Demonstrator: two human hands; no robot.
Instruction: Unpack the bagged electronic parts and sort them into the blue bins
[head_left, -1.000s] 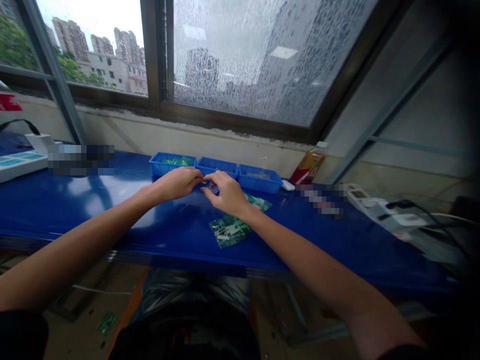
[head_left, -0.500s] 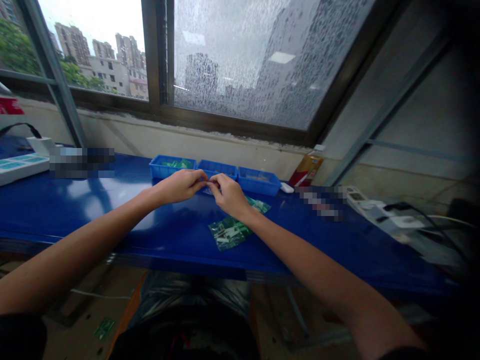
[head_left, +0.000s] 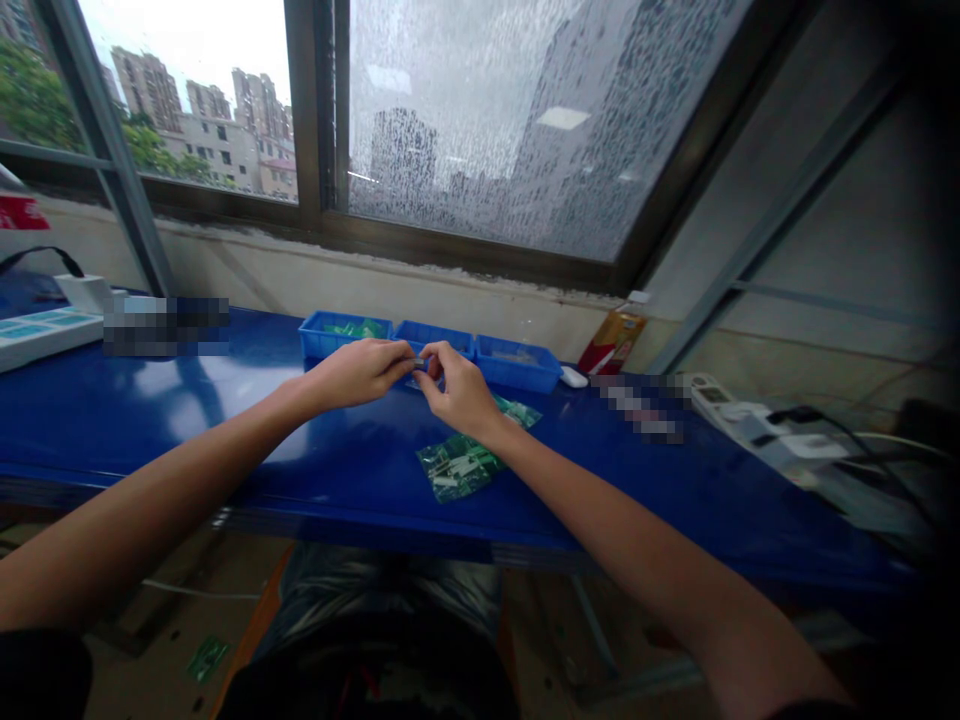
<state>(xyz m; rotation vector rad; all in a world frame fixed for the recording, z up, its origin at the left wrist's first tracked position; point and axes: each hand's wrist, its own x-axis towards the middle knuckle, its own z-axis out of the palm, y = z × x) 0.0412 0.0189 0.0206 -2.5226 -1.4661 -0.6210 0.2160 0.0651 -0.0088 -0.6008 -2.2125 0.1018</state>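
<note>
My left hand [head_left: 367, 370] pinches a small grey piece [head_left: 418, 363] between thumb and fingertips, in the air above the table. It is too small for me to tell its kind. My right hand [head_left: 457, 392] meets it from the other side, with curled fingers and the thumb and forefinger tips at the piece's end. Below my right wrist lies a clear green-tinted bag [head_left: 454, 470] with white and metallic slim parts in it. Another green packet [head_left: 521, 410] shows partly behind my right forearm.
Three blue bins stand in a row behind my hands: a left bin [head_left: 306, 340] with green packets, a middle bin [head_left: 465, 345] and a right bin [head_left: 525, 375]. A white object [head_left: 574, 376] and a red-gold box [head_left: 611, 340] stand beside them. Power strips [head_left: 49, 335] lie at the sides.
The fingertips of my right hand have parted a little, and the small grey piece now shows between my hands. My arms and the bags have hardly moved.
</note>
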